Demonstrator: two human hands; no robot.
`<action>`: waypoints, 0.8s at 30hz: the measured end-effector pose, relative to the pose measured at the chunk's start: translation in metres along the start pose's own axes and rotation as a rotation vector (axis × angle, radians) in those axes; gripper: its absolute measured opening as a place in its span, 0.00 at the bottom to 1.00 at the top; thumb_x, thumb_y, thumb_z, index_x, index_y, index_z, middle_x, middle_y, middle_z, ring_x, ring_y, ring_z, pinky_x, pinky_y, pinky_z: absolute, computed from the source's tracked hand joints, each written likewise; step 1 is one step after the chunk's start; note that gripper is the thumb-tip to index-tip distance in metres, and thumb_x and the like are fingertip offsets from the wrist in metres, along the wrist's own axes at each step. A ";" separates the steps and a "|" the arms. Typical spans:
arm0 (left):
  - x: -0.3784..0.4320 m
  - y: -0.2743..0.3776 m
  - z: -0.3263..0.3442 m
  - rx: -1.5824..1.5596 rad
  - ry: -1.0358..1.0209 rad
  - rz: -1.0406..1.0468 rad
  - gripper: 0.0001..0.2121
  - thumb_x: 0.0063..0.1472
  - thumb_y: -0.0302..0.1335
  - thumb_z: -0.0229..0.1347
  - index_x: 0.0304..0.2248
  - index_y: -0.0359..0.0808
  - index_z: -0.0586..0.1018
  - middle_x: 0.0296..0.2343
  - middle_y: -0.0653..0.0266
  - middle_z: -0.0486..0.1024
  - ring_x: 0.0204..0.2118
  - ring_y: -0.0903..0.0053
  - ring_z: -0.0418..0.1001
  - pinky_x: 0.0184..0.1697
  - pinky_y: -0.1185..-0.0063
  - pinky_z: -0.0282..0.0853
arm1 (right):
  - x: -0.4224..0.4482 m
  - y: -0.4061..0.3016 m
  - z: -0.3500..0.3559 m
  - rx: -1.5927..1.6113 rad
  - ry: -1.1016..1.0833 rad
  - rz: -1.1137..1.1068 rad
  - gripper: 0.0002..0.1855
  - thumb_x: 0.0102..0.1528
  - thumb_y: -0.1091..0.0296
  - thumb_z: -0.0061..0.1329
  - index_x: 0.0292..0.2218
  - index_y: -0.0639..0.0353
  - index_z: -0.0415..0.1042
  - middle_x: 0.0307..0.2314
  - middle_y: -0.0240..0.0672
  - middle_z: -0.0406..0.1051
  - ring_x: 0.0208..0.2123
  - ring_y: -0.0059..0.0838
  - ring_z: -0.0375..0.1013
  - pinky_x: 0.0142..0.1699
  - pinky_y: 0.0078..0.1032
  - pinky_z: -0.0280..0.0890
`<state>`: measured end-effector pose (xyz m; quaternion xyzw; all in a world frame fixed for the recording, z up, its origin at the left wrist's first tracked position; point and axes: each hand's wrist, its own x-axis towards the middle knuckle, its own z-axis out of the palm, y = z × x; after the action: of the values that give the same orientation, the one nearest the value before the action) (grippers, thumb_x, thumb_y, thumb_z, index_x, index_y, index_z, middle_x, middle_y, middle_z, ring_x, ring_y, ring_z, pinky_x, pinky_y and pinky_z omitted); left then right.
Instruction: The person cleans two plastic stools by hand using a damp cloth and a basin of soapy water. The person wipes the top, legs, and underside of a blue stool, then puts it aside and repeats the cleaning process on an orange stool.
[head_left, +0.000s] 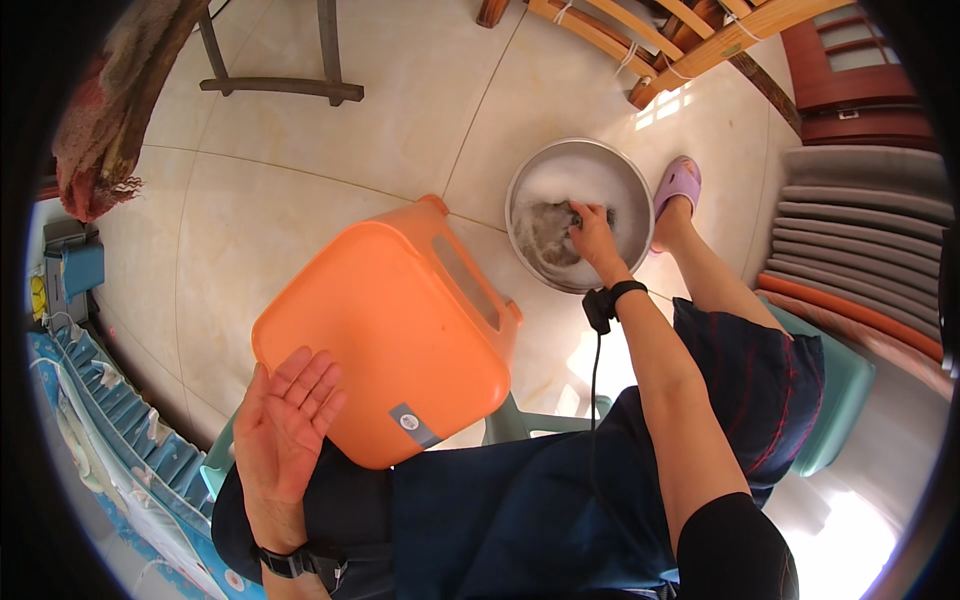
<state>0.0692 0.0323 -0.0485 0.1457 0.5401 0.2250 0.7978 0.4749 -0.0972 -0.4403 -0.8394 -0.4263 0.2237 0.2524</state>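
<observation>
A round metal basin (641, 180) of foamy water (559, 180) sits on the tiled floor. My right hand (596, 232) reaches down into it, its fingers closed on a small dark wet thing (576, 220) at the water's surface; what it is cannot be made out among the suds. To the left stands an orange plastic stool (375, 322) with a slot in its side and a grey label near its lower edge. Beside the stool's left edge, my left hand (289, 420) is held palm up, fingers apart, with nothing in it.
A purple slipper (679, 184) on my foot is close to the basin's right side. Green plastic seating (832, 405) is under me. Stacked grey cushions (862, 225) rise at the right, wooden slatted furniture (645, 37) at the top right. A dark wooden frame (281, 86) stands at the upper left.
</observation>
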 end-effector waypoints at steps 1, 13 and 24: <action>-0.001 -0.002 -0.003 -0.006 0.011 0.006 0.23 0.67 0.42 0.40 0.51 0.31 0.67 0.49 0.53 0.68 0.54 0.66 0.65 0.56 0.69 0.61 | -0.005 -0.013 0.000 -0.113 -0.094 -0.043 0.28 0.44 0.72 0.56 0.49 0.53 0.69 0.48 0.49 0.60 0.41 0.44 0.69 0.49 0.32 0.66; -0.007 0.004 0.003 -0.010 -0.002 0.017 0.23 0.67 0.42 0.40 0.51 0.31 0.67 0.50 0.53 0.67 0.55 0.66 0.63 0.57 0.69 0.59 | -0.014 -0.010 -0.016 0.052 -0.447 0.183 0.12 0.47 0.64 0.53 0.31 0.63 0.75 0.23 0.45 0.73 0.28 0.35 0.73 0.33 0.30 0.69; -0.016 0.005 0.010 -0.096 -0.138 0.024 0.23 0.66 0.40 0.42 0.52 0.30 0.66 0.50 0.55 0.66 0.55 0.66 0.63 0.57 0.70 0.59 | -0.008 -0.084 -0.122 1.432 -0.104 0.663 0.15 0.59 0.62 0.44 0.38 0.68 0.67 0.32 0.43 0.70 0.33 0.36 0.72 0.38 0.35 0.75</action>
<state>0.0727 0.0288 -0.0298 0.1290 0.4709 0.2495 0.8363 0.4924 -0.0894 -0.2929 -0.5443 0.0824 0.5461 0.6314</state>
